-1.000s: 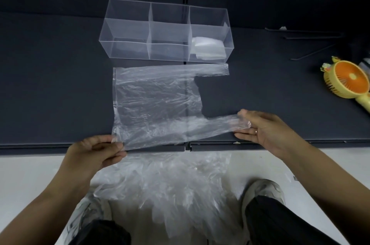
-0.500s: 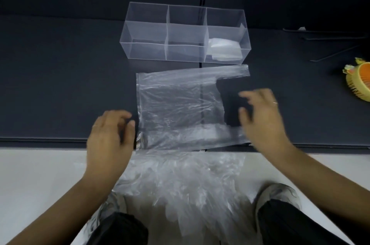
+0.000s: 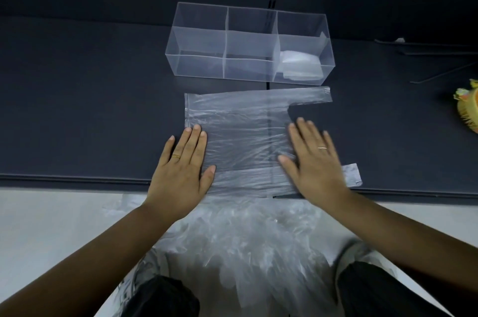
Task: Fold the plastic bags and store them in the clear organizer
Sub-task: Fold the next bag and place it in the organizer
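Clear thin plastic carrier bag [image 3: 245, 140] lies flat on dark grey worktop [image 3: 77, 109], close to near edge, handles pointing right. Left hand [image 3: 181, 169]: palm down, fingers straight, pressing bag's left side; grips nothing. Right hand [image 3: 315, 166]: same, flat on bag's right side, partly over lower handle; grips nothing. Ring on each hand. Clear rectangular divided plastic organizer [image 3: 199, 42] stands just beyond bag, not touching it. Its right-end compartment holds a folded whitish plastic bag [image 3: 300, 65]. Heap of crumpled clear plastic bags [image 3: 245, 239] sits below worktop edge, betw. person's knees. Yellow-orange object [image 3: 468, 107] at far right, cut off by frame.
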`<act>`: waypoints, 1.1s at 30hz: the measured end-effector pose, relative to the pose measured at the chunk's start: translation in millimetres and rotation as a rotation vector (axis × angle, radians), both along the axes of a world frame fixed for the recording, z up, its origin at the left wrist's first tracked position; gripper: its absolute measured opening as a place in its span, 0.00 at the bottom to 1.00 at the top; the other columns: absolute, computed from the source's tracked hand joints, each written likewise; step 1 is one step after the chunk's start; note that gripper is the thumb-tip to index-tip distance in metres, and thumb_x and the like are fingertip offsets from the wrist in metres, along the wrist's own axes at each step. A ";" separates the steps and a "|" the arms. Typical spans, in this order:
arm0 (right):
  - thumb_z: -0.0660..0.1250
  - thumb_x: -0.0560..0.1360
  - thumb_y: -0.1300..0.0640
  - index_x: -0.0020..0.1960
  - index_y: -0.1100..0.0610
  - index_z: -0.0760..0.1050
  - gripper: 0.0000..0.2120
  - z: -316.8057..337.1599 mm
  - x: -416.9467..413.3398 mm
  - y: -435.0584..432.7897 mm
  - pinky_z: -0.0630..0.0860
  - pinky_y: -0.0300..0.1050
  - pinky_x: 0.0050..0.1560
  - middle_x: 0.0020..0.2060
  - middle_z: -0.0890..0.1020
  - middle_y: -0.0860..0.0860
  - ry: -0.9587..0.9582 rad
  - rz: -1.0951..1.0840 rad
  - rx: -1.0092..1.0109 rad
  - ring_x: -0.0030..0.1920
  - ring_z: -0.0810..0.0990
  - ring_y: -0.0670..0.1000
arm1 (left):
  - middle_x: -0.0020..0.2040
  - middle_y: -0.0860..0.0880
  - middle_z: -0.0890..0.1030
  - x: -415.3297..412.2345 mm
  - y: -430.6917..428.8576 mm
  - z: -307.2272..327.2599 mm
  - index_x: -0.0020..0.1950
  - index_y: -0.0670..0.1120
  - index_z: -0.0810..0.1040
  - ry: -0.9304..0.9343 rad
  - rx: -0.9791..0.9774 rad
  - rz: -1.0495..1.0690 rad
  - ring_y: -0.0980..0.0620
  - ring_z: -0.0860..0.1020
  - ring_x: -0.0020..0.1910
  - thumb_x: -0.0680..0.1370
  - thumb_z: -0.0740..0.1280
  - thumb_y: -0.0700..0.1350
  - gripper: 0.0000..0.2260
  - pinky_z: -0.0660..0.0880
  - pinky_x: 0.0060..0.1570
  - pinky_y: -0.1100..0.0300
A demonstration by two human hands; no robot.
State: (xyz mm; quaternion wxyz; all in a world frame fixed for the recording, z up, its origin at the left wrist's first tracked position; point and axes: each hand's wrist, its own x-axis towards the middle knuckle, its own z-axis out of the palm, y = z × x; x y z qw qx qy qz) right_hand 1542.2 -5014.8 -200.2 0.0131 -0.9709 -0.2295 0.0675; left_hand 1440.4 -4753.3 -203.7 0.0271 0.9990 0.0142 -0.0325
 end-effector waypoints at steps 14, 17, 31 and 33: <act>0.45 0.80 0.38 0.79 0.51 0.43 0.32 6.9 62.7 72.8 0.37 0.49 0.75 0.78 0.43 0.51 0.094 0.196 0.096 0.77 0.39 0.50 | 0.78 0.43 0.58 0.8 -1.0 5.3 0.77 0.39 0.58 0.007 -0.018 -0.004 0.46 0.55 0.77 0.81 0.45 0.57 0.30 0.55 0.75 0.45; 0.42 0.80 0.38 0.79 0.52 0.43 0.32 1.9 75.3 30.8 0.39 0.50 0.75 0.78 0.44 0.52 0.044 0.067 0.042 0.77 0.41 0.51 | 0.78 0.43 0.55 0.6 -0.1 3.4 0.78 0.40 0.55 0.021 -0.004 -0.014 0.47 0.53 0.78 0.81 0.43 0.58 0.31 0.53 0.75 0.46; 0.66 0.70 0.35 0.74 0.54 0.63 0.39 19.0 -60.0 30.1 0.48 0.49 0.75 0.75 0.61 0.52 0.179 0.472 0.234 0.75 0.59 0.52 | 0.68 0.45 0.75 -47.9 11.1 5.7 0.68 0.43 0.75 -0.245 -0.158 -0.360 0.47 0.72 0.68 0.75 0.65 0.38 0.21 0.68 0.67 0.47; 0.73 0.68 0.43 0.69 0.55 0.70 0.34 17.0 -65.7 38.1 0.56 0.50 0.73 0.72 0.68 0.53 0.111 0.459 0.228 0.71 0.67 0.54 | 0.63 0.47 0.79 -46.0 6.5 16.7 0.62 0.43 0.80 -0.322 -0.257 -0.351 0.48 0.76 0.64 0.76 0.66 0.38 0.15 0.73 0.63 0.48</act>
